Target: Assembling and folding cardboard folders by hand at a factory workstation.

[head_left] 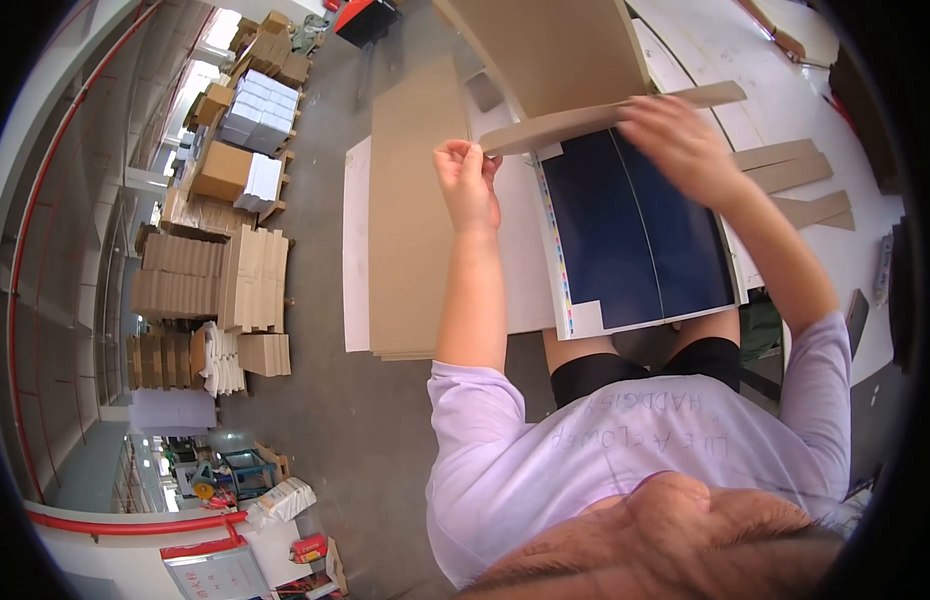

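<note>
My left hand (470,185) pinches the left end of a long, narrow cardboard strip (555,127), which is held slantwise, its right end farther away. Across the right part of that strip lies my right hand (680,145), its fingers stretched out and a little blurred. Below the strip is a dark blue printed sheet (605,230) with white margins and a coloured bar along its left edge. A line runs down its middle, and white notches show at its left corners. Just beyond the strip a large brown board (550,55) covers the sheet's far part.
Layered cardboard sheets (415,220) lie left of the blue sheet. More cardboard strips (785,165) rest on the white table (700,45) at right, near a dark phone-like object (857,318). Stacks of folded cardboard (255,280) and brown boxes (223,170) stand across the floor at left.
</note>
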Action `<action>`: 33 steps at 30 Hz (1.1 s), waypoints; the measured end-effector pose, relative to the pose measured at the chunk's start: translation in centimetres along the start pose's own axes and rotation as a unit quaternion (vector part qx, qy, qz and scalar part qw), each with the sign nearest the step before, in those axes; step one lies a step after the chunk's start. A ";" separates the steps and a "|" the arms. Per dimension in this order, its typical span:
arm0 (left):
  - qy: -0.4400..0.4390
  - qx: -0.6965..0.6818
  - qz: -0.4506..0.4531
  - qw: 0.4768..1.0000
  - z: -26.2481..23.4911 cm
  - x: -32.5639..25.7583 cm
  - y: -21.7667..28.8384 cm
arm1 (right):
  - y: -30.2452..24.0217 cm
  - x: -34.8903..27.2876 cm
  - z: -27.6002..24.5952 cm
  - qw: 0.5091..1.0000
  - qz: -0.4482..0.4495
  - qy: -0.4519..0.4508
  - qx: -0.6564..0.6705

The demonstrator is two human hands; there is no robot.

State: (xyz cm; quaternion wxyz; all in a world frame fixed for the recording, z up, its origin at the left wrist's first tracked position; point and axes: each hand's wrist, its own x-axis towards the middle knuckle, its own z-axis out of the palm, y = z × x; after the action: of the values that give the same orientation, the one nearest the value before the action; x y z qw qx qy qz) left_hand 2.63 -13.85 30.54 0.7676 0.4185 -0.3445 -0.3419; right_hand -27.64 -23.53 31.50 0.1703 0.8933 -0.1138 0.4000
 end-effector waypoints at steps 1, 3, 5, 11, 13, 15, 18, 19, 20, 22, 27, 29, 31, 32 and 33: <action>-0.002 0.001 0.000 1.000 0.0 0.0 -0.1 | -1.4 1.6 1.3 0.999 0.006 -0.032 -0.010; 0.013 0.095 0.093 0.991 0.6 0.5 -1.0 | -1.7 3.1 4.1 0.998 0.044 0.011 -0.039; -0.016 0.204 0.179 0.962 0.9 1.1 -1.5 | -1.0 4.3 5.5 0.995 0.056 0.048 -0.067; -0.082 0.458 0.355 0.811 -0.1 2.9 -0.6 | -0.4 7.4 7.1 0.985 0.143 0.089 -0.023; -0.093 0.478 0.242 0.839 0.1 3.0 0.8 | -0.3 7.7 7.2 0.985 0.152 0.083 -0.010; -0.094 0.497 0.245 0.827 -0.2 3.7 1.2 | -0.4 7.9 7.3 0.983 0.158 0.090 -0.012; -0.031 0.581 0.379 0.719 1.6 3.5 1.9 | -0.6 7.7 7.4 0.980 0.168 0.102 -0.024; 0.036 0.625 0.499 0.599 2.9 3.3 2.3 | -0.7 7.6 7.5 0.979 0.172 0.108 -0.033; 0.034 0.623 0.501 0.600 3.7 3.3 2.2 | -0.6 7.4 7.6 0.978 0.174 0.109 -0.035; -0.139 0.623 0.490 0.594 5.0 2.7 2.2 | -0.8 7.5 7.5 0.980 0.154 0.118 -0.040; -0.152 0.645 0.392 0.638 4.6 4.0 1.2 | -0.5 7.3 7.3 0.983 0.145 0.103 -0.042; -0.113 0.704 0.407 0.571 4.6 3.9 1.3 | 0.1 6.8 7.1 0.984 0.151 0.083 -0.039; -0.108 0.687 0.426 0.579 4.8 3.9 1.6 | 1.2 5.8 6.8 0.987 0.088 0.134 -0.007; -0.098 0.673 0.440 0.587 4.9 3.8 1.6 | 2.1 4.7 6.1 0.987 0.093 0.134 -0.015; -0.103 0.669 0.443 0.588 4.6 3.7 1.8 | 3.1 3.4 5.3 0.982 0.099 0.147 -0.062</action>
State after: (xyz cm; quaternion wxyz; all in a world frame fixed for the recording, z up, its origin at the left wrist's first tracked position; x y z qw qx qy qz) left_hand 1.29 -17.97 34.89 0.2871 0.5716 -0.6958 0.3267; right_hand -22.90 -28.72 31.37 0.1995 0.7968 -0.2001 0.5341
